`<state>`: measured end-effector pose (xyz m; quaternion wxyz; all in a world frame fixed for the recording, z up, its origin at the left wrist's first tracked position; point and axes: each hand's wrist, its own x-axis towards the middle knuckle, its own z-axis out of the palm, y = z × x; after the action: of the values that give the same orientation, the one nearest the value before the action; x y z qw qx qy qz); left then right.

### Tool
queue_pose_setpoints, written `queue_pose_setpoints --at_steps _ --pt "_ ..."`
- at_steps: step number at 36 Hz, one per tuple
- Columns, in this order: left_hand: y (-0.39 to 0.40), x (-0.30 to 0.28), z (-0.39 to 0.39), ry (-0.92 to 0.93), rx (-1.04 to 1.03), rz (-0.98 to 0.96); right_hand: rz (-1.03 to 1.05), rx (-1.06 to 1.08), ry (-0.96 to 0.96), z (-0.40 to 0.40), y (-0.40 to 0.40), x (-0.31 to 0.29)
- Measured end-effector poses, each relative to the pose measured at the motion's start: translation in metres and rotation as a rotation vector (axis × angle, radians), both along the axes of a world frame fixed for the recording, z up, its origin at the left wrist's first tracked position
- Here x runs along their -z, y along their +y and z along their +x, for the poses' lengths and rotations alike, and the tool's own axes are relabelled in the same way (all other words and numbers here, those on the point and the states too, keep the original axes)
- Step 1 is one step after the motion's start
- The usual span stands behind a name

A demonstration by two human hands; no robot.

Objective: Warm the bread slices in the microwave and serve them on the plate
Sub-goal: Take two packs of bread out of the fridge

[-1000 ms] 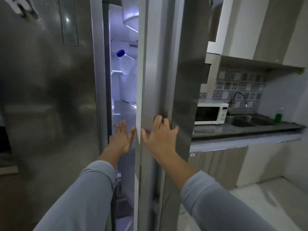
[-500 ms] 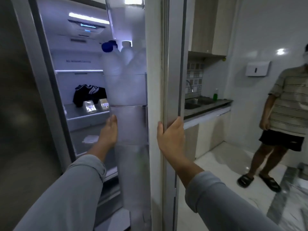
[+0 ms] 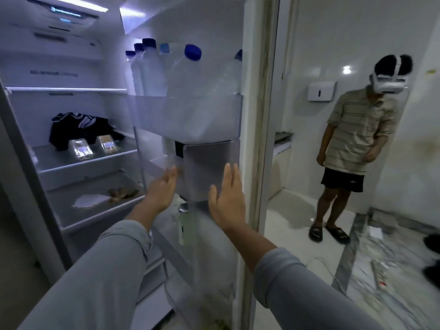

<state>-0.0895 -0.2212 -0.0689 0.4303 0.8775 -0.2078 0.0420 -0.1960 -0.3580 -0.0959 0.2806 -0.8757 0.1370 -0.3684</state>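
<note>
The fridge door stands swung wide and the lit inside shows. My right hand lies flat with straight fingers against the grey panel on the door's inner face. Just left of it, my left hand reaches toward the gap between door and shelves, fingers straight and holding nothing. Two clear wrapped packs sit on the middle shelf in front of a black bag. A white sheet and a brown lump lie on the shelf below. I cannot tell which of these is bread. Microwave and plate are out of view.
Several blue-capped bottles fill the door bin. A person wearing a headset stands on the tiled floor to the right of the door. Cables and dark shoes lie on the floor at far right.
The fridge door has swung from nearly shut to wide. My right hand left the door's edge and now lies flat on its inner face; my left hand moved further in.
</note>
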Motion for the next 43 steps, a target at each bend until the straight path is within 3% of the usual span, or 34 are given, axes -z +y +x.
queue_pose_setpoints --at_steps 5,14,22,26,32,43 --pt "-0.028 -0.005 -0.004 -0.092 0.063 0.212 0.116 0.029 0.003 0.005 -0.026 -0.003" --pt "-0.086 0.000 0.009 -0.245 0.129 0.429 0.221 0.020 0.056 0.014 -0.081 -0.003" --pt "-0.136 0.003 0.019 -0.321 0.221 0.454 0.306 0.032 0.080 0.026 -0.112 -0.009" --pt "-0.148 0.004 0.029 -0.350 0.237 0.404 0.139 0.077 -0.026 0.034 -0.113 -0.011" --pt "-0.111 0.018 0.065 -0.345 0.070 0.321 -0.094 -0.157 -0.082 0.069 -0.088 -0.021" --pt "0.047 0.027 0.126 -0.260 -0.382 0.343 -0.051 -0.482 0.039 0.174 -0.002 -0.010"
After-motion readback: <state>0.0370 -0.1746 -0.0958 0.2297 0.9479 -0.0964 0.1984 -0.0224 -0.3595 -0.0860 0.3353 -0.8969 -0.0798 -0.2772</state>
